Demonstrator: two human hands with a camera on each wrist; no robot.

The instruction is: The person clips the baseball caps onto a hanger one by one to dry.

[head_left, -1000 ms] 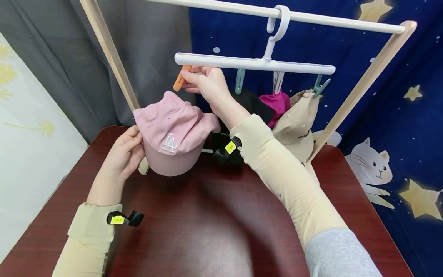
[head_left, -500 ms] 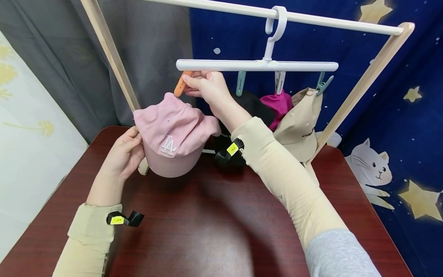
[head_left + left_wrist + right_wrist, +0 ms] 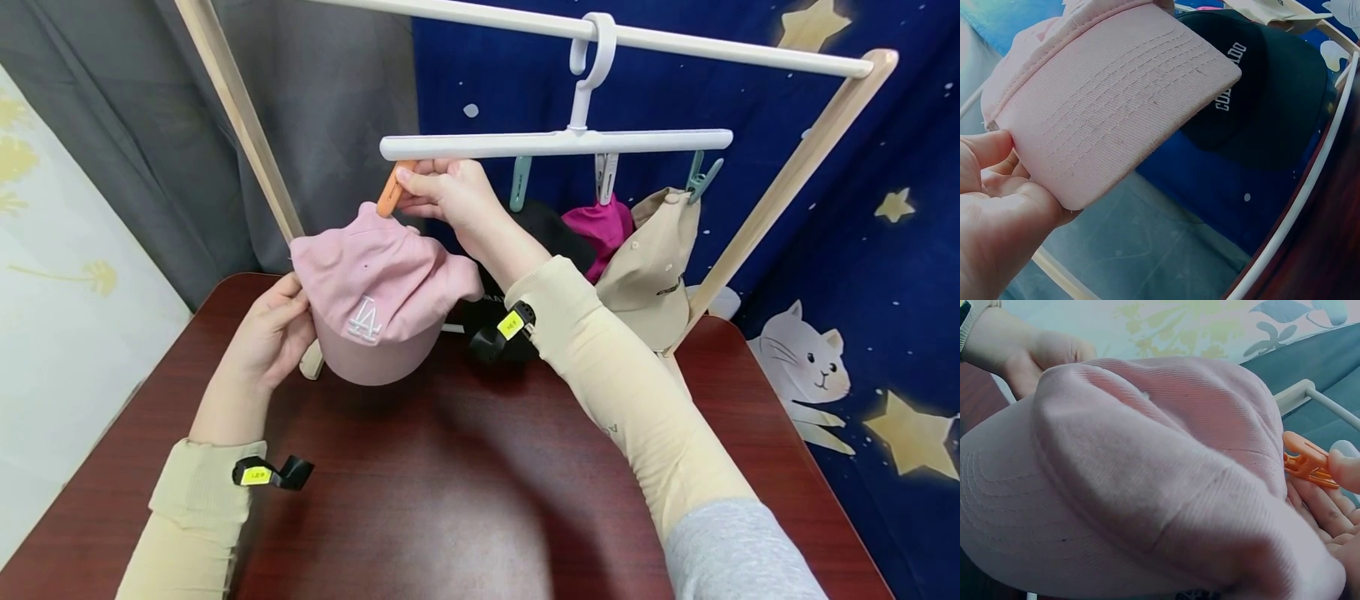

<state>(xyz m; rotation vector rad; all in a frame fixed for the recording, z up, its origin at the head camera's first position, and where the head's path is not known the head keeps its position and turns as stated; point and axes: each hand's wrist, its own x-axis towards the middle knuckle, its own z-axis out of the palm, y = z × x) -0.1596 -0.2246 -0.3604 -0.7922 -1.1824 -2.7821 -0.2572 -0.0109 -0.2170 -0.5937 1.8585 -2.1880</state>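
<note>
A pink baseball cap (image 3: 375, 275) with a white LA logo is held up under the left end of a white hanger (image 3: 480, 146). My left hand (image 3: 273, 333) grips the side edge of its brim, as the left wrist view shows with the thumb on the brim (image 3: 1110, 100). Between thumb and fingers, my right hand (image 3: 457, 196) pinches an orange clothespin (image 3: 391, 192) below the hanger's end. The clothespin's lower end meets the cap's crown in the head view. In the right wrist view, the crown (image 3: 1147, 469) hides part of the right fingers.
From the hanger also hang a black cap (image 3: 1272, 94), a magenta item (image 3: 600, 229) and a beige cap (image 3: 652, 267), below green (image 3: 521, 183) and grey (image 3: 606, 179) clothespins. A wooden rack (image 3: 787, 200) with a white rail stands on the dark red table (image 3: 450, 467).
My right hand and the orange clothespin have moved slightly down, closer to the cap's crown. The hanger's left end has dipped and its right end has risen. My left hand stays nearly still.
</note>
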